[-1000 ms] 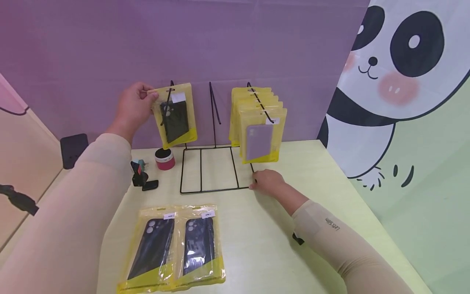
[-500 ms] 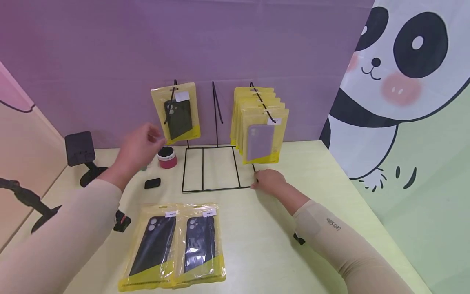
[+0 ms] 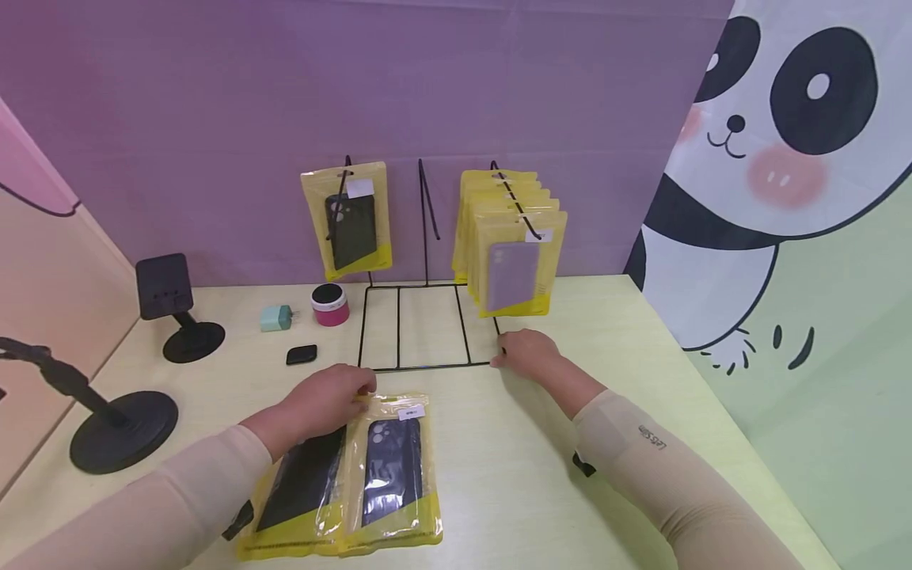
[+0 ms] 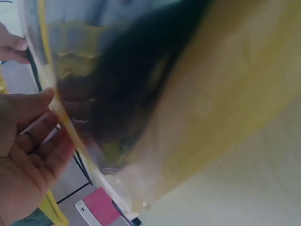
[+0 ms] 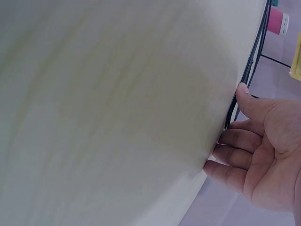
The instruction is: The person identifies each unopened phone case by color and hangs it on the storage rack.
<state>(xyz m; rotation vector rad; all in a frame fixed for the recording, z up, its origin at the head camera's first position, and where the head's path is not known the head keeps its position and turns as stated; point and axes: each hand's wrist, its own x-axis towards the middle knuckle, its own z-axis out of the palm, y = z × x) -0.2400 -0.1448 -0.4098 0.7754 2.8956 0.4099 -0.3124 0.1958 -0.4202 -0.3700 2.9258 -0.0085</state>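
Two clear-and-yellow pouches, each with a dark phone case, lie side by side on the table. My left hand (image 3: 322,402) pinches the top edge of the left pouch (image 3: 302,484), covering its upper part; thumb and fingertips meet that edge in the left wrist view. The right pouch (image 3: 390,471) lies flat beside it. My right hand (image 3: 527,354) holds the front right corner of a black wire display rack (image 3: 397,328), its thumb on the wire in the right wrist view. One black-case pouch (image 3: 352,229) hangs on the left hook, and several pouches (image 3: 514,273) hang on the right hook.
The middle hook (image 3: 425,198) stands between the hanging pouches. Left of the rack are a pink round speaker (image 3: 331,309), a mint charger plug (image 3: 275,318) and a small black item (image 3: 302,355). Two black stands (image 3: 194,340) (image 3: 124,431) occupy the table's left side.
My left hand has let go of the pouch on the left hook and come down toward me to the left pouch on the table. My right hand stays on the rack corner.
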